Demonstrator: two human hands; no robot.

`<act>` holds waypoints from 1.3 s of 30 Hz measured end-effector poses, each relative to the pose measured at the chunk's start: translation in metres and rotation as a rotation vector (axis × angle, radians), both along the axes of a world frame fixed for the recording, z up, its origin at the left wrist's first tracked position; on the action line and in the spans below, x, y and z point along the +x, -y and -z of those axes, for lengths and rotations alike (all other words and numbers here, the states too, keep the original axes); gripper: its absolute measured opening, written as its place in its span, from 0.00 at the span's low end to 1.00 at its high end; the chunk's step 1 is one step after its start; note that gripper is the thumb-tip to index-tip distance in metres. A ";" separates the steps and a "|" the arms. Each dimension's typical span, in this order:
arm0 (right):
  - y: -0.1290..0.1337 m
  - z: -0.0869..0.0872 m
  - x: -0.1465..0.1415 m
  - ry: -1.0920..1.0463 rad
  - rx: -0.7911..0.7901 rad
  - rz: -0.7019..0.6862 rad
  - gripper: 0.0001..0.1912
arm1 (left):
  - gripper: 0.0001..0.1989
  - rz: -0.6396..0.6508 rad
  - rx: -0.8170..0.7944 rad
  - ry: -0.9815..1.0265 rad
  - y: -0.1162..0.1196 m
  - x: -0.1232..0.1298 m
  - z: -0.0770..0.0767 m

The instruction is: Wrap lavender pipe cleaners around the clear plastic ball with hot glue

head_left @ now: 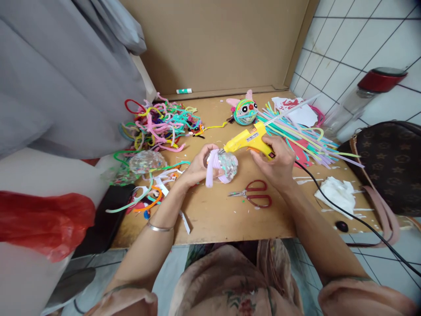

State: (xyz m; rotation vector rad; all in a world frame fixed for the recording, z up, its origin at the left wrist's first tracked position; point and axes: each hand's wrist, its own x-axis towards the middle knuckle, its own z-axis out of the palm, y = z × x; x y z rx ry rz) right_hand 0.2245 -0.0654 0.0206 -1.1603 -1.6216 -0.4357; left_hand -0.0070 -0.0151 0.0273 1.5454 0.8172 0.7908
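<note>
Over the middle of the table, my left hand (199, 166) is closed around a ball (230, 166) partly wrapped in lilac pipe cleaner (214, 160). Its right side shows a clear, speckled surface. A loose lilac end hangs down at the front. My right hand (278, 158) grips a yellow hot glue gun (245, 139) by its handle, with a clear glue stick (292, 109) sticking out of the back. The nozzle points left and meets the upper part of the ball at the pipe cleaner; whether glue is flowing cannot be seen. Red-handled scissors (253, 193) lie below the ball.
Tangled pipe cleaners (161, 123) are heaped at the left, straight ones (302, 136) at the right. A finished-looking ball with eyes and ears (245, 112) sits behind. The gun's black cord (329, 197) runs right past a crumpled tissue (338, 195) and a brown bag (388, 166).
</note>
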 end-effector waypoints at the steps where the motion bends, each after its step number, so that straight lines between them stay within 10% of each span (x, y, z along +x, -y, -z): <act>1: 0.000 0.000 0.000 0.000 0.004 -0.003 0.10 | 0.35 -0.003 0.001 0.001 0.000 0.000 0.000; 39: -0.002 0.005 -0.003 -0.057 -0.090 0.070 0.11 | 0.36 -0.009 -0.001 0.013 -0.001 -0.001 0.002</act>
